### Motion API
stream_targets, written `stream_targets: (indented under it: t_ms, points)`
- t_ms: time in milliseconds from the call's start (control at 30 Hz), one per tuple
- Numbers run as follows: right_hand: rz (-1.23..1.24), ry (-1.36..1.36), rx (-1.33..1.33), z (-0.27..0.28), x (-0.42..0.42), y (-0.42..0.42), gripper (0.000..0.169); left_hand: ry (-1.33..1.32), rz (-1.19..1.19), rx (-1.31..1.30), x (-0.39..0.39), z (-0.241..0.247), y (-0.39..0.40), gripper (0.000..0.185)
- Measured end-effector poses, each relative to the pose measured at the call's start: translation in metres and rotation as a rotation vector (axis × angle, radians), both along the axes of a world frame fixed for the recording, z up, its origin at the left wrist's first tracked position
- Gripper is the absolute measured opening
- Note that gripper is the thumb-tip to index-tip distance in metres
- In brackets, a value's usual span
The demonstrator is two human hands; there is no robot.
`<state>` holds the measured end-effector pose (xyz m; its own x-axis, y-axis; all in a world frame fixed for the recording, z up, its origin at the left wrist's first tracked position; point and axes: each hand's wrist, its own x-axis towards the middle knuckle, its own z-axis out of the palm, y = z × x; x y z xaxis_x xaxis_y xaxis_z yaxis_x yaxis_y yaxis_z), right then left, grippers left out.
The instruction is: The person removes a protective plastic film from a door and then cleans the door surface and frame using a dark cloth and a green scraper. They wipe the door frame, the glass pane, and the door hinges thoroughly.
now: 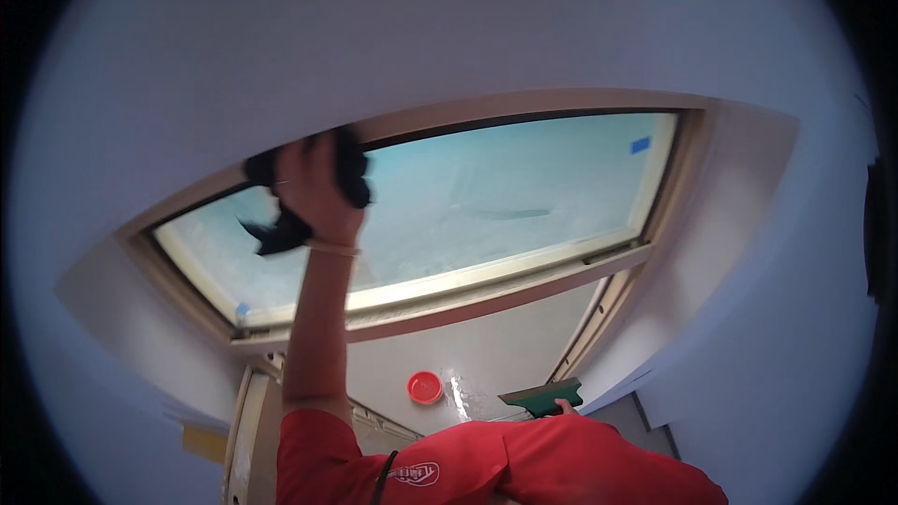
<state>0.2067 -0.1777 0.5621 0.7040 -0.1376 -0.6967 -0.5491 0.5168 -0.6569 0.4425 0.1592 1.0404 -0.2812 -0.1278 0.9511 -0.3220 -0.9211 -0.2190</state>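
My left hand (319, 182) is raised to the top edge of the window frame, gripping a black cloth (287, 231) whose loose end hangs over the window pane (477, 182). The hand and cloth are slightly blurred. A streak shows on the hazy glass, right of the hand. Low on the right, my right hand (567, 406) holds a green wide-bladed tool (551, 398), a squeegee or scraper. Only the fingertips show above my red shirt; the rest of that hand is hidden.
The pale window frame (491, 279) is set in a white wall recess (744, 189). Blue tape pieces (640, 145) stick to the glass corners. Beneath the window, a red round lid or dish (424, 388) rests on a pale surface (484, 337) beside a shiny wet patch (457, 396).
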Motion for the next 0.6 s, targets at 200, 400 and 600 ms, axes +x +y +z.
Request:
stream_targets:
  t_ms: [200, 400, 600]
  points:
    - [-0.201, -0.019, 0.02, -0.001, -0.011, -0.035, 0.041, 0.179, -0.137, 0.148, -0.012, 0.026, -0.193, 0.041]
    - [-0.323, -0.111, 0.192, -0.048, -0.025, -0.066, 0.039, 0.145, -0.2, 0.463, 0.008, 0.029, -0.381, 0.035]
    - [-0.592, -0.118, 0.165, -0.088, -0.06, -0.093, 0.03, 0.13, -0.276, 0.489, 0.02, 0.017, -0.511, 0.035]
